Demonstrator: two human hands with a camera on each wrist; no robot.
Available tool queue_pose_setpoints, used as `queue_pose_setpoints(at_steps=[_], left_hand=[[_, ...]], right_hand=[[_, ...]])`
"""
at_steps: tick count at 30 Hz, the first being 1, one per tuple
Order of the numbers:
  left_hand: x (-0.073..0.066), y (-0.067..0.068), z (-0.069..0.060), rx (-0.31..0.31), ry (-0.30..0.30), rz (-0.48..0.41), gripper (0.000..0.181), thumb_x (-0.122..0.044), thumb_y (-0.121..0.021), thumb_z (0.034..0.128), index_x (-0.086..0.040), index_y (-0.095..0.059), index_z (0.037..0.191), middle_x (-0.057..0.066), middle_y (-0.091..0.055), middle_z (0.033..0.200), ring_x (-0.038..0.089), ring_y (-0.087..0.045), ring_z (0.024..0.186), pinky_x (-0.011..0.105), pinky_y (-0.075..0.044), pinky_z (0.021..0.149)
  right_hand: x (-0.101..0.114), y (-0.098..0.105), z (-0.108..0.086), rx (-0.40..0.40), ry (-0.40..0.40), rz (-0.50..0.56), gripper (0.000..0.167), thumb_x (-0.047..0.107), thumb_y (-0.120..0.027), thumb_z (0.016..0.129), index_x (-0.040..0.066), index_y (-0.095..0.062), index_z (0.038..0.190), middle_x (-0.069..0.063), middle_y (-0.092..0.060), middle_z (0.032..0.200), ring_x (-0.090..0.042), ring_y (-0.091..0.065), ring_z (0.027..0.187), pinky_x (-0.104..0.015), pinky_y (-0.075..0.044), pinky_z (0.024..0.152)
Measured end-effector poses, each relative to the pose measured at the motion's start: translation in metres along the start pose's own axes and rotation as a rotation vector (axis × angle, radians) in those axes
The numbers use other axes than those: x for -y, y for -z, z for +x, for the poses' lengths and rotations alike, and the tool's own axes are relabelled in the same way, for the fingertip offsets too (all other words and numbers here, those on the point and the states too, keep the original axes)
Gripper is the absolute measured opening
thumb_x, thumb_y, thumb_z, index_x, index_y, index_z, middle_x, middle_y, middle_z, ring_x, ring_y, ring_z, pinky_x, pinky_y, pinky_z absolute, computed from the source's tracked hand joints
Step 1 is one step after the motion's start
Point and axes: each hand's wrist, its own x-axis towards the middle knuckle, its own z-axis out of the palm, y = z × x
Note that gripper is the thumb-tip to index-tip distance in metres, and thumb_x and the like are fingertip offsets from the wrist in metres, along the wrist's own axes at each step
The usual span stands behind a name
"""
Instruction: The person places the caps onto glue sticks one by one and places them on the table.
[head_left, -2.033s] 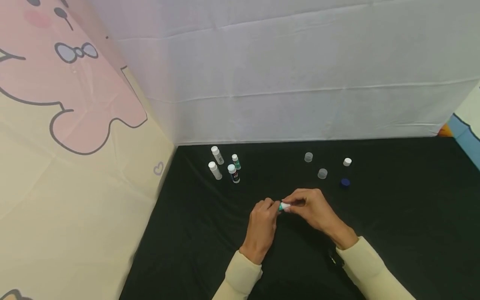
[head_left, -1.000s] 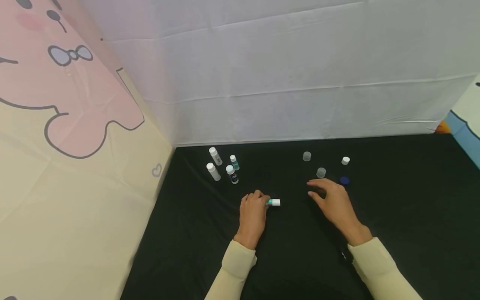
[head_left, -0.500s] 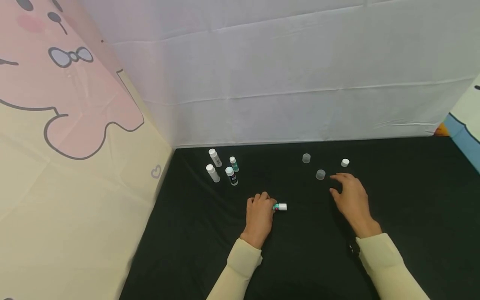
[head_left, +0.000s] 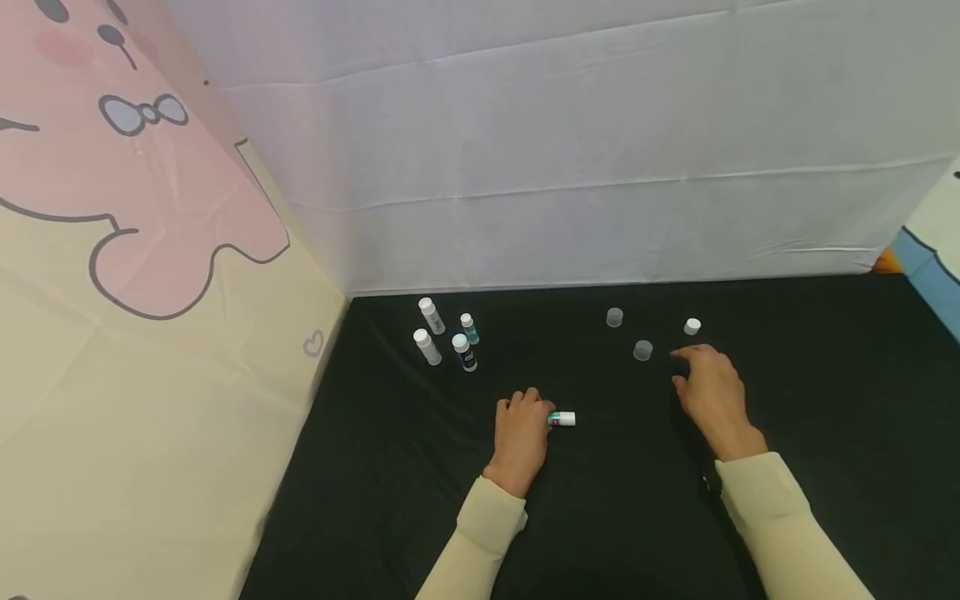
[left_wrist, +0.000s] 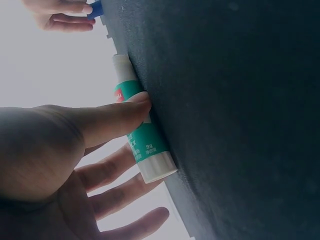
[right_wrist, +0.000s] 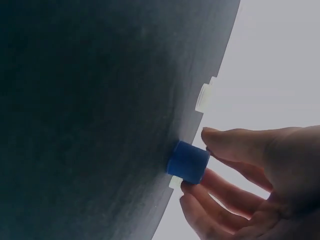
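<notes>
Black cloth [head_left: 615, 508] spreads beneath the left hand [head_left: 521, 437], which pinches a green-and-white cylindrical plastic glue stick [head_left: 562, 418] on its side; a slack pinch could let it roll. Standing here, I can't tell whether the right hand [head_left: 712, 396], curved around a short blue cylindrical plastic cap [right_wrist: 188, 162], truly grips it; an off-centre squeeze could skid it into the nearby clear plastic cup [head_left: 642, 351].

Head view soft, evenly lit; far labels [head_left: 468, 356] too small to read; faint shadow beside right sleeve [head_left: 765, 504]. Wrist views backlit: background [right_wrist: 280, 60] blown pale, left hand [left_wrist: 65, 140] and right hand [right_wrist: 285, 175] darkened, table [left_wrist: 240, 120] near-black, bluish.
</notes>
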Motion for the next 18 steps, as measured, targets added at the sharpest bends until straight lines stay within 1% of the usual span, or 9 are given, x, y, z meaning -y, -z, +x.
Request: queue_pose_setpoints(at_steps=[4, 7, 9, 12, 18], left_hand=[[0.001, 0.001, -0.002, -0.003, -0.001, 0.002, 0.025, -0.021, -0.090, 0.0842, -0.021, -0.084, 0.108, 0.000, -0.071, 0.101, 0.020, -0.063, 0.092, 0.042, -0.052, 0.086], [0.004, 0.003, -0.004, -0.011, 0.008, -0.010, 0.027, -0.025, -0.090, 0.0847, -0.020, -0.083, 0.110, 0.000, -0.071, 0.102, 0.020, -0.064, 0.094, 0.041, -0.052, 0.085], [0.007, 0.006, -0.005, -0.019, 0.029, -0.041, 0.027, -0.028, -0.089, 0.0865, -0.018, -0.083, 0.111, 0.001, -0.071, 0.103, 0.021, -0.065, 0.095, 0.042, -0.052, 0.085], [0.014, 0.011, -0.006, -0.052, 0.091, -0.108, 0.027, -0.030, -0.086, 0.0903, -0.015, -0.083, 0.113, 0.004, -0.072, 0.104, 0.023, -0.066, 0.096, 0.045, -0.052, 0.086], [0.036, 0.021, -0.005, -0.160, 0.262, -0.228, 0.025, -0.025, -0.081, 0.0951, -0.007, -0.081, 0.113, 0.010, -0.073, 0.107, 0.029, -0.068, 0.097, 0.050, -0.053, 0.087]], right_hand=[[-0.004, 0.000, 0.004, 0.029, -0.022, -0.005, 0.032, -0.008, -0.071, 0.090, -0.009, -0.070, 0.122, -0.039, -0.062, 0.127, -0.059, -0.062, 0.107, -0.070, -0.050, 0.079], [-0.006, -0.001, 0.005, 0.022, -0.020, -0.007, 0.029, -0.010, -0.069, 0.089, -0.010, -0.071, 0.119, -0.039, -0.064, 0.123, -0.059, -0.064, 0.102, -0.070, -0.050, 0.076], [-0.007, -0.001, 0.006, 0.011, -0.016, -0.005, 0.028, -0.010, -0.068, 0.089, -0.010, -0.071, 0.117, -0.039, -0.065, 0.120, -0.060, -0.064, 0.101, -0.070, -0.050, 0.076], [-0.007, 0.000, 0.006, -0.012, -0.005, 0.002, 0.026, -0.010, -0.068, 0.089, -0.010, -0.072, 0.116, -0.039, -0.066, 0.119, -0.060, -0.064, 0.101, -0.070, -0.050, 0.077], [-0.004, 0.000, 0.002, -0.071, 0.037, 0.045, 0.027, -0.011, -0.069, 0.088, -0.009, -0.073, 0.115, -0.037, -0.067, 0.118, -0.060, -0.064, 0.103, -0.071, -0.049, 0.081]])
